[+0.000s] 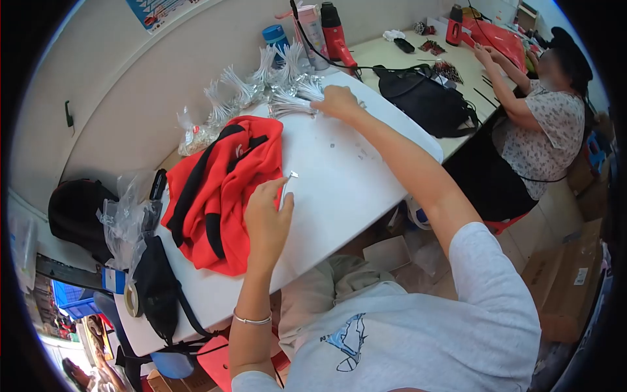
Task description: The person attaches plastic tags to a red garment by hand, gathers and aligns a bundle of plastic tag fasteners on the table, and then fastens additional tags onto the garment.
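Between the thumb and fingers of my left hand [266, 219] is a short white wire with a small connector [293, 175] at its tip, held above the white table [326, 189]. Farther back, my right hand [339, 103] is closed at the end of a bundle of white wires [290, 104] lying on the table. Its fingertips are partly hidden, so how many wires they grip does not show. Several more tied wire bundles [238, 88] stand along the wall side. A red and black garment [228, 189] lies by my left hand.
A black bag [157, 287] and clear plastic bags [127, 222] are at the table's left edge. At the back are a red heat gun [335, 36] and a blue-lidded container [275, 40]. A co-worker [542, 124] sits at the adjoining table, with a black bag [424, 98] on it.
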`<state>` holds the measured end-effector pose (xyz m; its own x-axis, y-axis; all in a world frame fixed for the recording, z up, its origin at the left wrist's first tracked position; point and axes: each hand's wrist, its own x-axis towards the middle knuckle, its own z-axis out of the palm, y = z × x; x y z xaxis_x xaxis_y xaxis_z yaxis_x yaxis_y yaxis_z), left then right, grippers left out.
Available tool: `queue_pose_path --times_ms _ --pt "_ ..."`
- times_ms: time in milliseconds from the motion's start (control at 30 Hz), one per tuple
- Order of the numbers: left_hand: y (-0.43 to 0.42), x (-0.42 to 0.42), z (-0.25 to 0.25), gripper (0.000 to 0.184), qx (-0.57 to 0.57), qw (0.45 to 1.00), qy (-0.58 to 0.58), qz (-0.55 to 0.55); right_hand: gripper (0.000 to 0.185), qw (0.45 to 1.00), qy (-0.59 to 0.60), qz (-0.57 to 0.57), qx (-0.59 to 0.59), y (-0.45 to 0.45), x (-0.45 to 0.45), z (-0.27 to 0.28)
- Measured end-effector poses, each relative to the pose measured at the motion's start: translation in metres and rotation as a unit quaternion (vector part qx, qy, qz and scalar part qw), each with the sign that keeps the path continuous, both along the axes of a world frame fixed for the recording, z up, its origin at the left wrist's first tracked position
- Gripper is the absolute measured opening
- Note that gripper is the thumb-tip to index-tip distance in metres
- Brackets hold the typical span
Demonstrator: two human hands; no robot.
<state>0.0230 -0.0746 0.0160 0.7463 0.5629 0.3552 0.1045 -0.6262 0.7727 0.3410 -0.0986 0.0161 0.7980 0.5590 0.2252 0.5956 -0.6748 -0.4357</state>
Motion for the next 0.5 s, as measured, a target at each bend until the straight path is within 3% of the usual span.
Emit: queue_pose_path --times_ms 133,167,233,333,367,400,467,500 --pt "0.017 0.022 -0.032 0.024 0.256 0.962 0.081 0.051 0.047 0.991 0.064 0.082 -0.086 0.012 0.02 -0.003" --pt "0.022 0.026 -0.033 0.024 0.253 0.963 0.08 0.052 0.047 0.991 0.062 0.082 -0.089 0.012 0.024 0.0" --pt "0.03 0.034 -0.035 0.027 0.243 0.966 0.077 0.03 0.042 0.975 0.212 0.068 0.013 0.001 0.032 0.003" --pt "0.035 0.047 -0.035 0.029 0.225 0.972 0.071 0.002 0.031 0.898 0.398 0.049 0.181 -0.023 0.037 0.0" --pt "0.035 0.053 -0.03 0.03 0.186 0.981 0.047 -0.011 0.026 0.862 0.44 0.049 0.247 -0.031 0.037 -0.007" --pt "0.033 0.059 -0.022 0.031 0.147 0.988 0.027 -0.026 0.026 0.863 0.44 0.042 0.246 -0.042 0.032 -0.01" --pt "0.028 0.07 -0.006 0.033 0.068 0.996 -0.012 -0.054 0.017 0.761 0.502 0.15 0.383 -0.065 0.008 -0.009" --pt "0.024 0.077 0.003 0.035 -0.043 0.997 0.0 -0.059 0.016 0.756 0.499 0.149 0.397 -0.072 -0.012 -0.007"
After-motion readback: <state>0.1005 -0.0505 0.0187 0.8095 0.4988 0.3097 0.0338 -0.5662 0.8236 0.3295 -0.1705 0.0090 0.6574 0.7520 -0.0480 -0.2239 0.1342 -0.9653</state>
